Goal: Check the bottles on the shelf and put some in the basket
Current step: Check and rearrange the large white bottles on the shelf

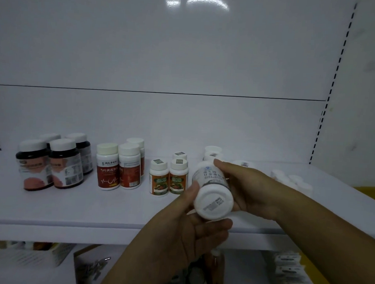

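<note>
Both hands on one white bottle (214,198), held up in front of the shelf (93,208) edge, tipped so the base w/ a barcode sticker faces me and the cap end points away. My right hand (251,187) comes in from the right & grips the body, fingers wrapped round the far side, one fingertip over the top by the label. My left hand (182,229) is under it, palm up, fingers nearly straight below the base, thumb resting vs. the bottle's left side, so more a support than a grip. On the shelf, L to R: four dark bottles (63,164) w/ white caps, three red-label bottles (108,168), three small orange-label bottles (158,179), then plain white bottles (213,151) just behind my hands. Further right, more white ones, too blurred to count. A white basket (57,255) sits on the level below, lower left, contents unclear.
</note>
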A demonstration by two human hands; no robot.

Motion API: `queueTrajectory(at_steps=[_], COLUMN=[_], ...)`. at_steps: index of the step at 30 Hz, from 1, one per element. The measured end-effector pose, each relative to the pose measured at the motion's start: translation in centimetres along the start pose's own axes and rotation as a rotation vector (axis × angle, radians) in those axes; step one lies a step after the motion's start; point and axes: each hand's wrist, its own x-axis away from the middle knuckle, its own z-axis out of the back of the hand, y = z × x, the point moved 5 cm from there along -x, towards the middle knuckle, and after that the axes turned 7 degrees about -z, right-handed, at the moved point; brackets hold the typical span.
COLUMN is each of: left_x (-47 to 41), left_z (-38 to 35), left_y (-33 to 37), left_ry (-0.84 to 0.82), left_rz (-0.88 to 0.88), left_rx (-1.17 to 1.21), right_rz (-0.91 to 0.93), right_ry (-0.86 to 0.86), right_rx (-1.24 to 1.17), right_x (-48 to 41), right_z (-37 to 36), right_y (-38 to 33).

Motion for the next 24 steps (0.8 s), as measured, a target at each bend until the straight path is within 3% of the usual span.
queueTrajectory(at_steps=[6,9,11,14,17,24], left_x=[-1.4,-2.1,-3.3,-5.8,-9.9,-17.9], left_z=[-0.7,-2.4,-2.8,-2.6,-2.3,-2.4], left_y=[2.3,5.1,7.2,10.3,11.7,9.7], left_ry=[0.138,0.093,0.091,0.110,0.102,-0.297], left_rz=[-0.271,-0.430,-0.492,-0.502,-0.420,-0.264], left_rx=[-0.404,-0.777,-1.008,-1.242,-1.439,-2.073], right_rz=[0.333,0.554,0.594,0.461,0.303,0.063], right_ry=[0.092,0.340,0.532,0.650,0.621,0.397], right_rx=[0.386,0.348,0.311,0.417,0.462,0.589], right_x=[2.9,3.0,1.9,-1.5,-4.4,-8.2], right_z=[1.3,5.4,9.0,12.7,14.0,12.6], right_y=[-4.7,-8.3,-9.4,-8.8,-7.8,-4.8])
